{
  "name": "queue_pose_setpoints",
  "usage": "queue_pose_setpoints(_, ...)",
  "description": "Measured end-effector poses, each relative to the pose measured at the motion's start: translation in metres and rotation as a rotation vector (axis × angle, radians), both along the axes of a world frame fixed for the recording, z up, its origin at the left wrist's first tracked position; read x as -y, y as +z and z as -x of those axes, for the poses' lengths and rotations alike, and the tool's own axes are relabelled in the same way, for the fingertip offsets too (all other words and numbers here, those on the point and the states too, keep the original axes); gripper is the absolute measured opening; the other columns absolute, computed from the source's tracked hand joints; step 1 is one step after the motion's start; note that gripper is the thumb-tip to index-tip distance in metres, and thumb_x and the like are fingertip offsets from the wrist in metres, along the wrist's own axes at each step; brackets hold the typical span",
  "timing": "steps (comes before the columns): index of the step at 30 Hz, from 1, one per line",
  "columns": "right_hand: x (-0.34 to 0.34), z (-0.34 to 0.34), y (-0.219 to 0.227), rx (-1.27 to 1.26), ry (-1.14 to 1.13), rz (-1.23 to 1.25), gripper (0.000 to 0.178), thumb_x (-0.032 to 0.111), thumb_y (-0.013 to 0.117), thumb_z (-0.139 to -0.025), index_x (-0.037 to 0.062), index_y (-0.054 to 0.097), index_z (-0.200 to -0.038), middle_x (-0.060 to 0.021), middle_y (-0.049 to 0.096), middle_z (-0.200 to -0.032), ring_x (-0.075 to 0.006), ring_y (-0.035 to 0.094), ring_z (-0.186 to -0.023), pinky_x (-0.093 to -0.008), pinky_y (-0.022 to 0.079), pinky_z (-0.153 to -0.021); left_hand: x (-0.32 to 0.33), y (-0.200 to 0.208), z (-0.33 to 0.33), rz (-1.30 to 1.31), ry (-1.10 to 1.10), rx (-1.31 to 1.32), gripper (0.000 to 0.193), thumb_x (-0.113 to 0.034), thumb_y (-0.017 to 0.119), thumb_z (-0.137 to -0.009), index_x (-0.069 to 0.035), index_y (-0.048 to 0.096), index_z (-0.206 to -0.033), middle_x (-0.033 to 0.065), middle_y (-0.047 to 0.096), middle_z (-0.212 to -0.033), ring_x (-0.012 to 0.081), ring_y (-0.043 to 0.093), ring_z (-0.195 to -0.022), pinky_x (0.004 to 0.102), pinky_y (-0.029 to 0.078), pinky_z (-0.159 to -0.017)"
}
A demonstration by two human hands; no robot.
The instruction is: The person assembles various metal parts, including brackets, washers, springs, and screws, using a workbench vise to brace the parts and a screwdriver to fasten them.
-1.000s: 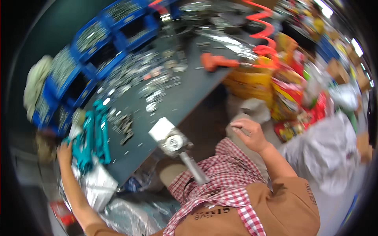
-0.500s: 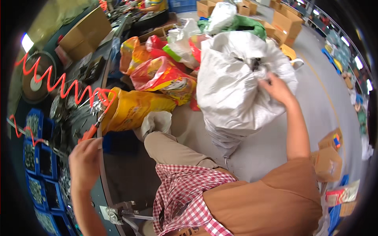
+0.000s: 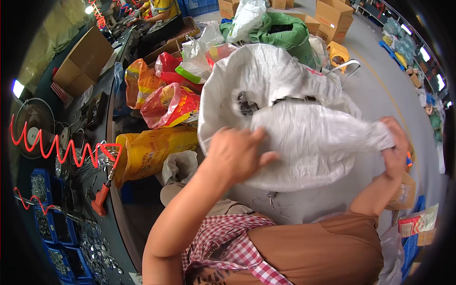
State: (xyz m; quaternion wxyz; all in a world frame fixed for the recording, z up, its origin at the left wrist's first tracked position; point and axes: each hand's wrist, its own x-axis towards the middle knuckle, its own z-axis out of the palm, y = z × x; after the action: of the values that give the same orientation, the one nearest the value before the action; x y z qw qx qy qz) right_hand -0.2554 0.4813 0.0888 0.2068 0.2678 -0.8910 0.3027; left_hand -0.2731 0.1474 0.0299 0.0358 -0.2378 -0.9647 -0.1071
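A large white woven sack [image 3: 304, 142] stands in front of me, its mouth partly spread and its rim crumpled. Small dark metal-looking pieces [image 3: 246, 103] show inside, too blurred to name. At the sack's right, my right hand [image 3: 396, 149] is closed around a bunched corner of the rim, pulled out to the side. My left hand [image 3: 235, 154] is at the sack's near left side with thumb and fingers apart; I cannot tell whether it touches the cloth.
On the left bench stand blue bins [image 3: 59, 228] of small metal parts, beside an orange-handled air tool [image 3: 100, 199] on a red coiled hose [image 3: 61, 142]. Yellow [image 3: 152, 147] and red bags [image 3: 173, 107], a green sack [image 3: 289, 40] and cartons [image 3: 332, 21] surround the white sack. A co-worker [image 3: 164, 14] sits far left.
My left hand has moved from beside the air tool across to the white sack. My right hand has gone further right, drawing the rim outward, and the sack's mouth is wider.
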Motion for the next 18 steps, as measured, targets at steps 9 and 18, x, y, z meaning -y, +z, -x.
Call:
queue_pose_setpoints(9, 0.166, 0.03, 0.017, 0.138, 0.706, -0.198, 0.022, 0.01, 0.052, -0.071, -0.0022, 0.057, -0.089, -0.0205, 0.059, -0.094, -0.0313, 0.058, -0.087, -0.0366, 0.046, -0.077, -0.005, -0.032, -0.059, -0.023, -0.384, 0.07, 0.039, -0.045, 0.055, -0.075, -0.007, 0.065, -0.07, 0.0053, 0.061, -0.084, 0.0198, 0.055, -0.087, 0.0359, 0.04, -0.077)
queue_pose_setpoints(18, 0.082, -0.007, -0.115, 0.597, 0.138, -0.999, 0.014, 0.015, 0.054, -0.072, 0.0032, 0.061, -0.071, -0.0167, 0.062, -0.071, -0.0332, 0.061, -0.07, -0.0438, 0.047, -0.065, 0.025, -0.094, -0.017, -0.255, 0.181, 0.494, 0.034, -0.033, 0.048, -0.084, 0.0, 0.057, -0.089, 0.0202, 0.06, -0.079, 0.0389, 0.057, -0.083, 0.045, 0.044, -0.077)
